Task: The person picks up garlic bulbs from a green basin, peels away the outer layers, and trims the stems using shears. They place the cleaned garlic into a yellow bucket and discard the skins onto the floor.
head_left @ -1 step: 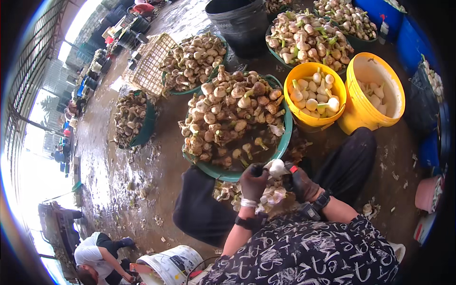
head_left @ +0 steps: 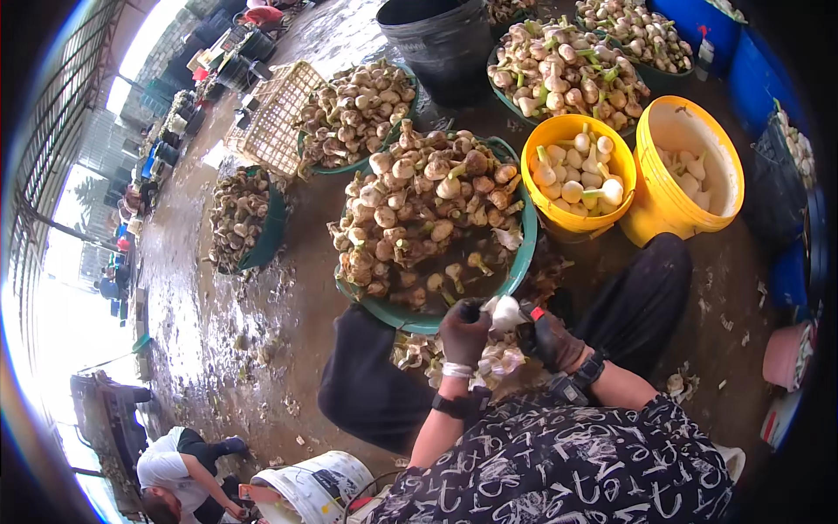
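Note:
Gloved in dark fabric, my left hand (head_left: pixel 465 336) is closed on a white, peeled-looking garlic bulb (head_left: pixel 504 313) just past the near rim of a green tub. My right hand (head_left: pixel 557 342), also gloved, is closed beside the bulb around a small tool with a red part (head_left: pixel 538 313); its kind is mostly hidden by the fingers. The green tub (head_left: pixel 530 231) in front holds a heap of brown, dirty garlic bulbs (head_left: pixel 419 196) and some murky water. Loose garlic skins (head_left: pixel 502 354) lie below my hands, between my knees.
Two yellow buckets (head_left: pixel 572 225) (head_left: pixel 650 210) with cleaned garlic stand to the right of the tub. Further tubs of garlic (head_left: pixel 358 109), a black barrel (head_left: pixel 436 52) and a wicker basket (head_left: pixel 275 118) are beyond. A white bucket (head_left: pixel 319 489) and a crouching person (head_left: pixel 179 467) are at lower left.
The garlic bulb has turned slightly between my hands, and my right hand has shifted a little. The tubs and buckets have not moved.

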`<state>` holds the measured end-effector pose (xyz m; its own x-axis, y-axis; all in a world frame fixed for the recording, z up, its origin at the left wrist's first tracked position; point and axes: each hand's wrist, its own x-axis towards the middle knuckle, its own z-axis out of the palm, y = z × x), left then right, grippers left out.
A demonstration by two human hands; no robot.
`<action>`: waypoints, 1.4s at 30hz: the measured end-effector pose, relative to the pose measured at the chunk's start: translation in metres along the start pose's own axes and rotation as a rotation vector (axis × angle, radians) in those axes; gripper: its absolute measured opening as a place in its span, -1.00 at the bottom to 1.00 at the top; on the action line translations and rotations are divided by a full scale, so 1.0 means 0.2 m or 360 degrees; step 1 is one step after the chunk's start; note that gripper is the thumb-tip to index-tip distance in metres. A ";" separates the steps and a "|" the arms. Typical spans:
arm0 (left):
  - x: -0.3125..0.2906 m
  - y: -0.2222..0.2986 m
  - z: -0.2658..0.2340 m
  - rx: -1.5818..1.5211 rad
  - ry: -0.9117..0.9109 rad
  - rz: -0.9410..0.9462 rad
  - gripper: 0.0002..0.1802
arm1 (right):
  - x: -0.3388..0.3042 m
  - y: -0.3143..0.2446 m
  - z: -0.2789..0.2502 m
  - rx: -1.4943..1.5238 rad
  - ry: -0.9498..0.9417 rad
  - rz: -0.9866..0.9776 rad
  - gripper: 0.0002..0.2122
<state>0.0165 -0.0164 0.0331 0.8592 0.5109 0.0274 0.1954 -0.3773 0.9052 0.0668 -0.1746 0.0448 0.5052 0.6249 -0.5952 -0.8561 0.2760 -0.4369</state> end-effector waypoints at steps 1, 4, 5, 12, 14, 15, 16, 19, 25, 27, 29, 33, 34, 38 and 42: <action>0.04 -0.09 -0.02 0.0232 0.0151 0.0082 -0.86 | 0.00 0.01 0.01 0.0057 -0.0103 0.0076 -0.71; 0.08 -0.18 -0.17 0.0713 -0.0090 -0.0130 -0.81 | -0.06 -0.07 0.04 0.0119 -0.0215 0.0128 -0.69; 0.07 -0.19 -0.21 0.0831 -0.0276 -0.0089 -0.78 | -0.07 -0.09 0.05 0.0008 -0.0140 0.0065 -0.67; -0.03 0.15 -0.06 -0.0669 -0.0407 -0.0546 -0.73 | -0.03 -0.06 0.00 -0.0643 -0.0057 -0.0210 -0.73; -0.04 0.05 -0.03 -0.0684 -0.0296 -0.0648 -0.76 | -0.02 -0.05 -0.04 -0.0693 -0.0075 -0.0311 -0.73; -0.04 0.04 -0.03 -0.0637 -0.0295 -0.0659 -0.77 | 0.00 -0.04 -0.08 -0.0728 -0.0140 -0.0262 -0.73; -0.04 0.03 -0.01 -0.0642 -0.0313 -0.0654 -0.77 | 0.00 -0.03 -0.10 -0.0762 -0.0204 -0.0214 -0.73; -0.04 -0.24 0.08 -0.0357 -0.0065 -0.0580 -0.80 | 0.00 -0.01 -0.09 -0.0713 -0.0322 -0.0378 -0.75; -0.07 -0.15 0.09 0.0227 -0.0585 -0.0500 -0.66 | -0.16 -0.50 0.06 -0.1823 0.0141 -0.1443 -0.83; -0.08 -0.15 0.05 0.0453 -0.0539 -0.0220 -0.62 | -0.07 -0.73 -0.03 -0.2077 0.0524 -0.1667 -0.81; -0.02 -0.18 0.00 0.0674 -0.0668 -0.0507 -0.59 | -0.04 -0.99 -0.05 -0.2252 0.0954 -0.1549 -0.69; 0.08 -0.26 -0.09 0.0571 -0.0439 -0.0191 -0.56 | 0.18 -1.29 -0.27 -0.3015 0.0971 -0.1302 -0.70; 0.13 -0.23 -0.10 0.0626 -0.0483 -0.0236 -0.53 | 0.24 -1.32 -0.35 -0.3435 0.0942 -0.0987 -0.76; 0.32 -0.41 -0.18 0.0956 -0.0354 -0.0445 -0.46 | 0.44 -1.27 -0.51 -0.4279 0.1140 -0.0513 -0.81; 0.53 -0.48 -0.12 0.1272 -0.0385 -0.0583 -0.40 | 0.35 -1.33 -0.51 -0.4032 0.0920 -0.0576 -0.79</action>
<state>0.0776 0.0940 -0.0410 0.7369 0.5621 -0.3755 0.6676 -0.6922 0.2740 0.3413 -0.2795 0.0501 0.8251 0.5195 -0.2223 0.5579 -0.8112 0.1750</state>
